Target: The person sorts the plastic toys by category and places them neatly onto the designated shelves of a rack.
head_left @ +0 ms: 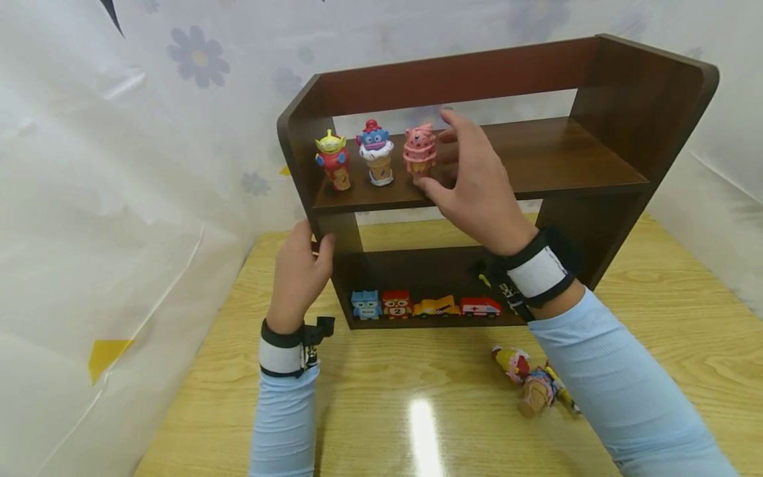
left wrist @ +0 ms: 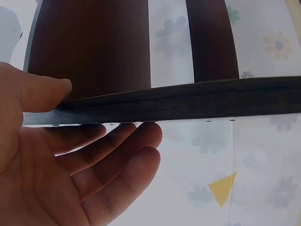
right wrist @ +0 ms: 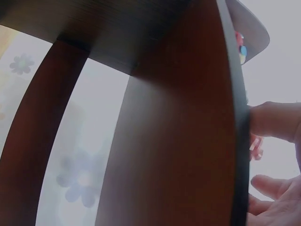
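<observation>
A dark brown two-tier wooden shelf (head_left: 608,156) stands on the table. Its left side panel (left wrist: 197,100) is gripped by my left hand (head_left: 300,268), thumb on one face and fingers on the other. On the upper board stands a pink ice-cream-cone figurine (head_left: 420,149). My right hand (head_left: 481,189) is spread around its right side, thumb tip at the cone's base and fingers apart from it. Left of it stand a blue-faced cone figurine (head_left: 375,156) and a yellow-headed red one (head_left: 334,162).
Along the lower board sit a blue owl block (head_left: 366,305), a red owl block (head_left: 397,305), a yellow toy vehicle (head_left: 437,307) and a toy ambulance (head_left: 480,307). Several more figurines (head_left: 536,391) lie on the wooden table (head_left: 357,397), near my right forearm. A flowered sheet (head_left: 238,119) hangs behind.
</observation>
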`<state>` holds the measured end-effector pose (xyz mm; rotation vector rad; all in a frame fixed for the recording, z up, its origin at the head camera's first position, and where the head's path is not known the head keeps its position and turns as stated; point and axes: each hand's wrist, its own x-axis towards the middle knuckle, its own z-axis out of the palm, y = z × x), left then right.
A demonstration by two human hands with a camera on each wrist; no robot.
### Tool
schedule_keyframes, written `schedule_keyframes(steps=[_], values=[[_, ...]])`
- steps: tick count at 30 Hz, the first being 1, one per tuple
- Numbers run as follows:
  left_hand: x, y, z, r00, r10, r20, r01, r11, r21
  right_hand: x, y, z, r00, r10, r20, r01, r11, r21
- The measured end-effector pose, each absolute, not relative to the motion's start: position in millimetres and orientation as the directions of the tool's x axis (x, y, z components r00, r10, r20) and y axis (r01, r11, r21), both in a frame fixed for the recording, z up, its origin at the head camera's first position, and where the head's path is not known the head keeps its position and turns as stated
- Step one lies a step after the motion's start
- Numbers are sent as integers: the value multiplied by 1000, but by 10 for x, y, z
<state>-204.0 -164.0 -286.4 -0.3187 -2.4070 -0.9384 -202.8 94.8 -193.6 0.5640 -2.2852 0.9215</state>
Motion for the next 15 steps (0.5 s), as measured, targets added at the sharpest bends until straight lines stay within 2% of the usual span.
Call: schedule_keyframes(steps=[9,15], values=[[-2056,-1632,-2861,-825,24,564,401,729,555,-1805,1144,-1975,-611,-88,786,-580,726,-370],[-2048,-1637,-2869,-831,20,556,393,728,562,-1633,1217,-1981,-590,-95,802,-590,729,-347]])
